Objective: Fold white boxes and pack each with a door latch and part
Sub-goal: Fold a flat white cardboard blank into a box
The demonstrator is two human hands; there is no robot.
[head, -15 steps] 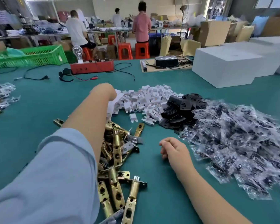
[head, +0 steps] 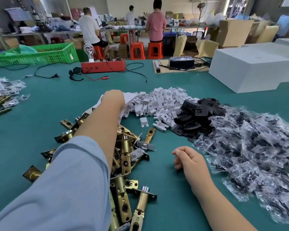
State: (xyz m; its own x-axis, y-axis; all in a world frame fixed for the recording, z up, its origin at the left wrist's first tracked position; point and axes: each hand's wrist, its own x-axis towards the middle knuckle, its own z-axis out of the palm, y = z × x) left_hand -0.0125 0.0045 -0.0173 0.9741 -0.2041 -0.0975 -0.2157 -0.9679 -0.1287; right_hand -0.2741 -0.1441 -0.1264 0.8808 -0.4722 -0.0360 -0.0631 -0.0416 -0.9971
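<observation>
My left hand (head: 114,98) reaches far forward over the pile of brass door latches (head: 123,157) to a stack of flat white box blanks (head: 123,114). Its fingers are hidden behind the back of the hand, so its hold does not show. My right hand (head: 188,158) rests on the green table, fingers loosely curled and holding nothing. Small white folded boxes (head: 160,104) lie heaped just right of my left hand. Beside them are black plates (head: 197,114) and a wide heap of bagged parts (head: 250,145).
More bagged parts and latches (head: 5,92) lie at the left edge. At the back of the table (head: 40,104) are a red tester box (head: 103,65) with cables, a power strip board (head: 178,64) and large white foam blocks (head: 247,69). People work beyond.
</observation>
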